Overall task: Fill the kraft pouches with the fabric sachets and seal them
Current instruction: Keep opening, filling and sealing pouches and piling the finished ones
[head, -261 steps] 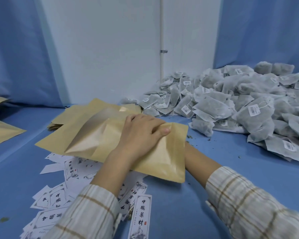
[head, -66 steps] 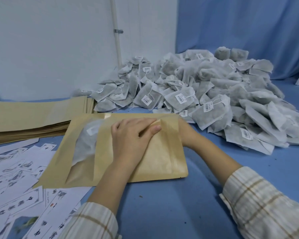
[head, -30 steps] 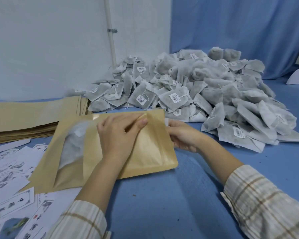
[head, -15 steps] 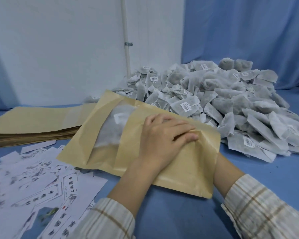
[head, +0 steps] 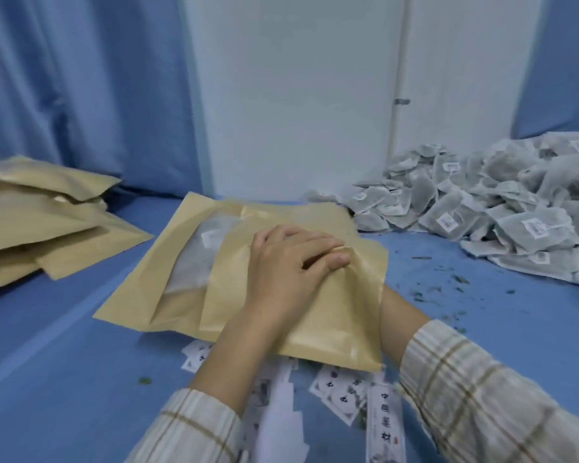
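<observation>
Evidently my left hand (head: pixel 288 269) lay flat, fingers straight, on the light, crinkly kraft pouch (head: pixel 248 275), best gripped by its stiff edges; my right hand was hidden beneath.

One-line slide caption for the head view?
Left hand presses a tan kraft paper pouch on the blue table, beside heaped white fabric sachets.

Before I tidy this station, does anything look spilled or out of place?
Yes: green herb flecks litter the blue table beside the sachet pile, likely leaked, and printed cards lie scattered under the kraft pouch.
</observation>
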Tool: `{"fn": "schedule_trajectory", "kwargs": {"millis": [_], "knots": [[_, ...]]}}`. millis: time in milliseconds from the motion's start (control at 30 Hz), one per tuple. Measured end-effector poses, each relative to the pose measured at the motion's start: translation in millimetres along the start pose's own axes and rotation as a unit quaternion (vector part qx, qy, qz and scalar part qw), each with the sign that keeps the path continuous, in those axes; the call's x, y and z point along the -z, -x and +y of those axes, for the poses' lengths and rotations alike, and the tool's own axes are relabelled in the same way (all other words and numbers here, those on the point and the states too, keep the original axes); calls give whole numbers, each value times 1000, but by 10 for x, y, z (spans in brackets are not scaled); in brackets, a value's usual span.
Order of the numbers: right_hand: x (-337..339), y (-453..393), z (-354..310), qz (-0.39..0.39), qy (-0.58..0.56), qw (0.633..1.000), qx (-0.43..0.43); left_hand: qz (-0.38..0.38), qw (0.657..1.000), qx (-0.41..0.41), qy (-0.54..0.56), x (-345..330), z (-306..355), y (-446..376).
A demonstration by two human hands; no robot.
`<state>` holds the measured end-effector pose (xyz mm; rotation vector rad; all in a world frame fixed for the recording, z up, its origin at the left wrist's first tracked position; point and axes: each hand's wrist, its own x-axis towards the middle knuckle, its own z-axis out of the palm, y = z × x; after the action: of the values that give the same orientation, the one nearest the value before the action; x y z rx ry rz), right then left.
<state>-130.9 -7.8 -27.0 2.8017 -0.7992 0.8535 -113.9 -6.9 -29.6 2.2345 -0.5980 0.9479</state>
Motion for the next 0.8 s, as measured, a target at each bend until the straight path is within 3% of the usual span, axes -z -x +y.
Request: {"fn": "schedule_trajectory", "kwargs": {"millis": [100,167,267,300,333,400,433,467,500,567,633,733,800], "knots": [[74,314,-443,-8,-23,999,26,5,999,36,-36,386,-454,192],[85,480,-645,-85,-70,993,54,15,997,56,-53,599,-703,300],[-195,616,-829,-189,-126,955,192,17,995,86,-55,803,-980,405],[-284,522,-865,-230,-184,936,191,22,994,96,-41,839,-1058,432],[-321,416,-817,-351,-293,875,157,32,993,109,-24,862,-1125,455],[-391,233,-620,-559,-482,673,57,57,988,143,-6,883,-1222,494],[-363,59,-619,-571,-581,578,46,64,986,155,-5,882,-1252,506],[-451,-102,-597,-575,-614,536,75,66,985,160,-7,877,-1276,514],[-535,-217,-511,-531,-621,562,129,63,985,159,-11,869,-1293,517],[-697,-325,-396,-422,-590,652,221,55,986,159,-12,858,-1322,503],[-821,-464,-158,-379,-583,675,248,53,985,165,-6,851,-1345,488],[-999,-704,230,-316,-398,777,371,52,985,162,-8,838,-1355,496],[-1105,-725,365,-327,-276,775,465,49,986,160,-12,825,-1350,505]]}}
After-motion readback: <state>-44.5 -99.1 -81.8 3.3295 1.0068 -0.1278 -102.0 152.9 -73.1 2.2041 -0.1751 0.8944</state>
